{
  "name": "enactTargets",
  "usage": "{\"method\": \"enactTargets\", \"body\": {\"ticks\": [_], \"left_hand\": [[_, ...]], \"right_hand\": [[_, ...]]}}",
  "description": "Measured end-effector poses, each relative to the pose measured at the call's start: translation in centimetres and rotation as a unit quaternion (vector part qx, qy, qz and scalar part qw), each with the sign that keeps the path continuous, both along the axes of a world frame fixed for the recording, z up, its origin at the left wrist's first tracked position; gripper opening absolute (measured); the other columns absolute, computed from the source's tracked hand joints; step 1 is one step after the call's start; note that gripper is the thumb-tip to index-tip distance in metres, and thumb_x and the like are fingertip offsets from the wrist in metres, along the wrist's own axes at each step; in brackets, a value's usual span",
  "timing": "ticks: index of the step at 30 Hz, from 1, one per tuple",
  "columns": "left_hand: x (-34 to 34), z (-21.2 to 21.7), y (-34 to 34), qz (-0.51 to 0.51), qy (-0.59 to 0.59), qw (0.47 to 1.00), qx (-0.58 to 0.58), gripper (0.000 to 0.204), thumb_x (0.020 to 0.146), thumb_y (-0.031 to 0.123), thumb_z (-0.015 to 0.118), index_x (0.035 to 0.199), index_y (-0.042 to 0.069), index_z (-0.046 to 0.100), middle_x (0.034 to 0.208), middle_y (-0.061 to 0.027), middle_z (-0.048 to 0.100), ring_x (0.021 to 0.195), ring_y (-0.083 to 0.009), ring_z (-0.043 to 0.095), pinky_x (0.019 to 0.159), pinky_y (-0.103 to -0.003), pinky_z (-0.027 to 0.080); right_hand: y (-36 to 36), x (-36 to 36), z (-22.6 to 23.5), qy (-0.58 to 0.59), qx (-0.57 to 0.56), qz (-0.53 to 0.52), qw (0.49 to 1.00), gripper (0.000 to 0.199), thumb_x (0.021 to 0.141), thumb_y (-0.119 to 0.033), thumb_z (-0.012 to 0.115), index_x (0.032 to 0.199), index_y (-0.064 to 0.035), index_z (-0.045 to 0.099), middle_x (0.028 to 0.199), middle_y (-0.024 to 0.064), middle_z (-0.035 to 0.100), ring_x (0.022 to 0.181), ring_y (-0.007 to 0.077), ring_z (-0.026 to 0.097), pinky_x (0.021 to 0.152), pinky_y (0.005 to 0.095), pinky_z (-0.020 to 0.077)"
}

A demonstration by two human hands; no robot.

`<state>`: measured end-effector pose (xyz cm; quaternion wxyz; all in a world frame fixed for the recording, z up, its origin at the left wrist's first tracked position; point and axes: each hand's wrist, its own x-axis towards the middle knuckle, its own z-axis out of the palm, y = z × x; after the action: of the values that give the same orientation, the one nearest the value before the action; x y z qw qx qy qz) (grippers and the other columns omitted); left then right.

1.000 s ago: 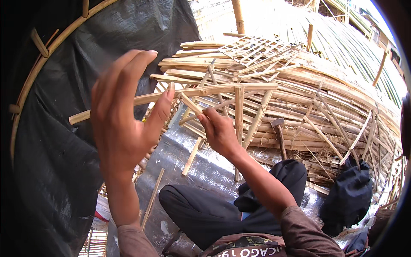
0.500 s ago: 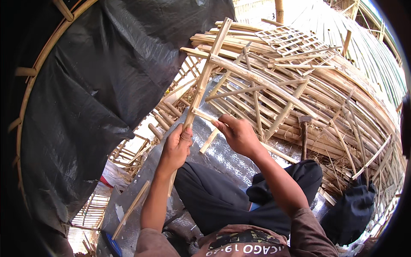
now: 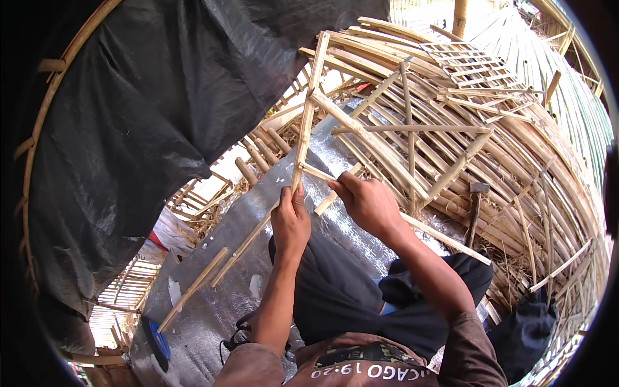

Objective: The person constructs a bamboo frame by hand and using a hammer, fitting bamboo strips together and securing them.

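Observation:
My left hand (image 3: 291,219) is closed around the lower part of a long split-bamboo strip (image 3: 307,126), which points away from me. Two bamboo crosspieces meet this strip: a thick upper crosspiece (image 3: 374,142) and a thin lower crosspiece (image 3: 316,171). The fingers of my right hand (image 3: 370,203) pinch the thin one, a short way right of the joint. A pale strip (image 3: 445,238) shows beyond my right wrist; whether it continues the thin crosspiece is hidden. Another bamboo strip (image 3: 242,248) slants down-left from my left hand, and I cannot tell whether it is part of the held one.
A grey shiny sheet (image 3: 225,303) lies beneath me, with a loose bamboo stick (image 3: 193,290) on it. Split bamboo (image 3: 516,168) is piled at right, with a hammer (image 3: 475,213) against it. A bamboo lattice (image 3: 474,64) rests on top. Black tarpaulin (image 3: 129,129) hangs at left.
The view has shifted, so most surroundings appear farther right. The long strip stands more upright in the picture. Both hands keep their grips, and more of the strip at lower left shows.

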<state>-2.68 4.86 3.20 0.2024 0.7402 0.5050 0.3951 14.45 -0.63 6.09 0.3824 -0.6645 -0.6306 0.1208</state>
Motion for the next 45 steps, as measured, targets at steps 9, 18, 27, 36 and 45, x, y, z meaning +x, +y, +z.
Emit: {"method": "enactTargets", "body": {"ticks": [9,18,27,36,45], "left_hand": [[-0.1,0.4,-2.3,-0.139,-0.279,0.902,-0.299,0.039,0.106,0.042,0.045,0.087,0.009,0.052,0.062,0.0069,0.033,0.052,-0.0027,0.032,0.045,-0.023,0.026],[0.7,0.7,-4.1,-0.177,-0.375,0.806,-0.423,0.04,0.106,0.046,0.044,0.082,0.014,0.046,0.061,0.0091,0.027,0.047,-0.0014,0.022,0.043,-0.022,0.016],[2.9,-0.7,-3.3,-0.061,-0.363,0.869,-0.33,0.035,0.106,0.041,0.046,0.083,0.015,0.046,0.061,0.0086,0.031,0.047,-0.0022,0.027,0.042,-0.021,0.02],[3.5,-4.9,0.8,-0.043,-0.214,0.954,-0.204,0.047,0.106,0.042,0.045,0.087,0.001,0.056,0.063,-0.0062,0.051,0.054,-0.0179,0.049,0.053,-0.036,0.04],[6.4,-2.9,-1.9,-0.027,-0.045,0.996,-0.068,0.048,0.105,0.043,0.044,0.096,-0.001,0.06,0.072,-0.022,0.06,0.069,-0.0418,0.06,0.063,-0.047,0.045]], "right_hand": [[-1.6,1.4,-0.8,0.029,0.013,0.026,0.999,0.035,0.099,-0.04,0.057,0.085,-0.0078,0.059,0.059,0.0191,0.058,0.06,0.043,0.06,0.054,0.0516,0.0461],[-2.4,2.0,-1.3,-0.006,0.01,0.033,0.999,0.039,0.098,-0.041,0.058,0.082,-0.0065,0.056,0.056,0.0187,0.056,0.059,0.0438,0.058,0.053,0.0515,0.045],[-1.6,0.6,-0.7,0.026,-0.042,0.0,0.999,0.037,0.099,-0.037,0.057,0.083,-0.0037,0.058,0.061,0.0219,0.059,0.062,0.0449,0.06,0.055,0.0522,0.0454],[-1.2,-0.4,-1.6,0.121,-0.049,-0.015,0.991,0.034,0.101,-0.03,0.055,0.087,0.0005,0.054,0.069,0.0275,0.06,0.073,0.049,0.059,0.063,0.055,0.0426],[-3.7,3.2,-1.7,0.149,-0.125,-0.03,0.98,0.038,0.103,-0.033,0.053,0.089,0.0027,0.054,0.072,0.0243,0.054,0.068,0.0402,0.051,0.067,0.0475,0.042]]}}
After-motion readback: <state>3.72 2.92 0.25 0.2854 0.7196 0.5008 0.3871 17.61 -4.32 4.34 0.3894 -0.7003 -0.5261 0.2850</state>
